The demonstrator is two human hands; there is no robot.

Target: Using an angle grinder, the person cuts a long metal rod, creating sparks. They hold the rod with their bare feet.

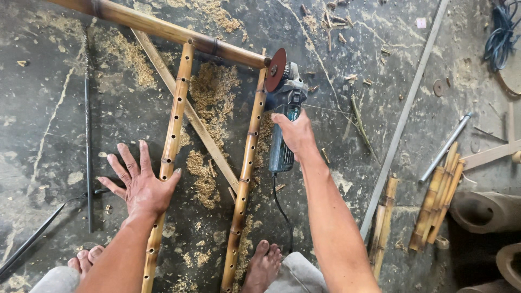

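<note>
My right hand (296, 133) grips a blue-green angle grinder (285, 116), whose red disc (275, 69) sits at the end of a thick bamboo pole (163, 28) lying across the top. My left hand (140, 182) is spread flat, fingers apart, pressing on a drilled bamboo pole (175, 122). A second drilled pole (247, 168) lies beside the grinder. A flat bamboo slat (190, 114) crosses diagonally under both poles. My bare feet (263, 266) rest near the bottom edge.
Sawdust piles (214, 92) cover the concrete floor. A dark metal rod (87, 130) lies left. A long pale strip (404, 116), a metal tube (446, 147), bundled bamboo pieces (437, 198), thick bamboo sections (485, 211) and a blue cable coil (502, 32) lie right.
</note>
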